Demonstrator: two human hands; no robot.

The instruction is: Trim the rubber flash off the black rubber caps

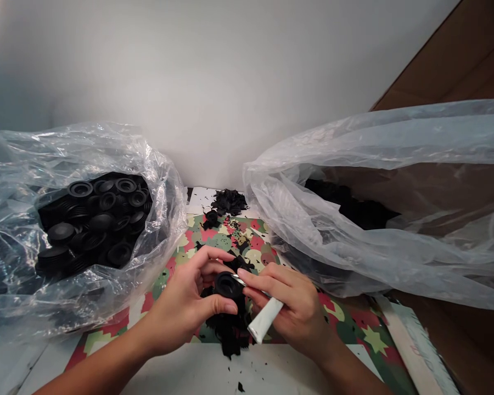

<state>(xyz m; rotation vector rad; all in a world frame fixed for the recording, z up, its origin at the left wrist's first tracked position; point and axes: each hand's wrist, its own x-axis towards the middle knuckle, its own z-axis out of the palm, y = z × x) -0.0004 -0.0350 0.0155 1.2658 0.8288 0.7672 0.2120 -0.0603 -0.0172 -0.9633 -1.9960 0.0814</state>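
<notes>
Between thumb and fingers, my left hand grips a round black rubber part with a ringed face turned up towards me. My right hand is closed round a tool with a white, flattened handle. A short, bright tip of the tool reaches the right rim of the rubber part; the rest is hidden by my fingers, so its exact kind is unclear. Black rubber scraps lie in a heap below both hands.
At left, a clear plastic bag holds many black bellows-like rubber parts. Another clear bag, with black pieces inside, lies open at right in a cardboard box. More scraps lie at the back of the patterned mat.
</notes>
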